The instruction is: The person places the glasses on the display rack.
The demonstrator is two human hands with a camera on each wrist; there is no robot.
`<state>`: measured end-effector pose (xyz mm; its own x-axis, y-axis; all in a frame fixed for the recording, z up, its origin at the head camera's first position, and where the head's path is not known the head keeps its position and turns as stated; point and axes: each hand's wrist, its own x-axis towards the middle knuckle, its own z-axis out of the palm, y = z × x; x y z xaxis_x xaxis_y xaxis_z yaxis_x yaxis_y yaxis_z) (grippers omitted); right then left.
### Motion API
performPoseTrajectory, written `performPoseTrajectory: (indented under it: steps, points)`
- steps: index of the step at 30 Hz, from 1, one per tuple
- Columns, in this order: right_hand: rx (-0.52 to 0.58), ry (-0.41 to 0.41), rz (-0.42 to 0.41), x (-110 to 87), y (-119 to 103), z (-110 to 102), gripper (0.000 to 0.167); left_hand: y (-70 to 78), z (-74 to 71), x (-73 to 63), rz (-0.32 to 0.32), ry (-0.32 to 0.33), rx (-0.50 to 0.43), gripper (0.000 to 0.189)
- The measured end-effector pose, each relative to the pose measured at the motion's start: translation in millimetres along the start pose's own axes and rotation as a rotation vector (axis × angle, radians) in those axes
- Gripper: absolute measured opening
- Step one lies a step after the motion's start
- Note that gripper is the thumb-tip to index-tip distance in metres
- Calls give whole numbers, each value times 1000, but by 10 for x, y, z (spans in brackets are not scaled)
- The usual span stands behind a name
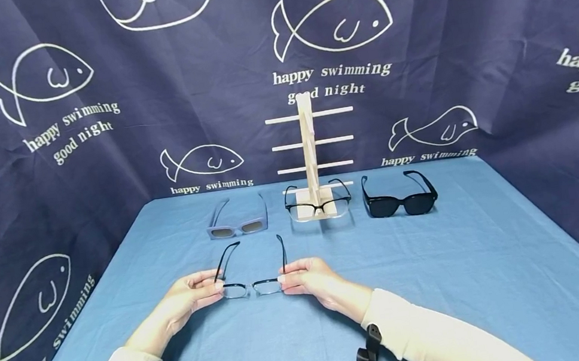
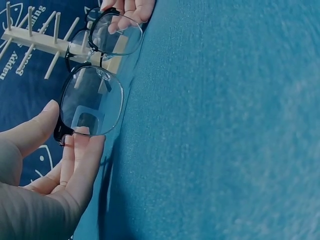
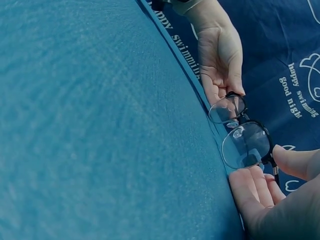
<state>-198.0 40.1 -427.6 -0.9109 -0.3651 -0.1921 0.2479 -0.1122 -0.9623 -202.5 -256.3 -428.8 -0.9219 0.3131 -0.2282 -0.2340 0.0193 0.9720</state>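
Both hands hold one pair of eyeglasses (image 1: 267, 287) with dark upper rims and clear lenses, its temples unfolded and pointing away from me. My left hand (image 1: 190, 296) pinches the left corner of the frame between thumb and fingers. At the opposite corner my right hand (image 1: 309, 280) does the same. In the left wrist view the eyeglasses (image 2: 92, 100) show thin metal lower rims, with the left thumb on the dark hinge corner. The right wrist view shows the eyeglasses (image 3: 246, 145) raised off the cloth, between the two hands.
Behind stands a wooden display rack (image 1: 309, 148) with several crossbars. Black-rimmed eyeglasses (image 1: 319, 208) sit before its base. Lavender sunglasses (image 1: 238, 228) lie to the left, black sunglasses (image 1: 402, 204) to the right. Blue cloth (image 1: 475, 278) covers the table; a printed navy curtain (image 1: 235, 91) surrounds it.
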Motion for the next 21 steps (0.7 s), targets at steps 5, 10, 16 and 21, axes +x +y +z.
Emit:
performPoseTrajectory:
  steps: [5, 10, 16, 21]
  points:
    - [9, -6, 1, -3, -12, -18, 39, 11, 7, -9, 0, 2, -18, 65]
    - [16, -14, -1, -2, -23, -27, 40, 33, 12, -19, 1, 17, -26, 66]
    - [21, -29, -13, -4, -22, -40, 40, 52, 7, -31, 5, 24, -25, 64]
    - [6, -23, -24, -11, -33, -56, 41, 57, 24, -47, 10, -3, -46, 64]
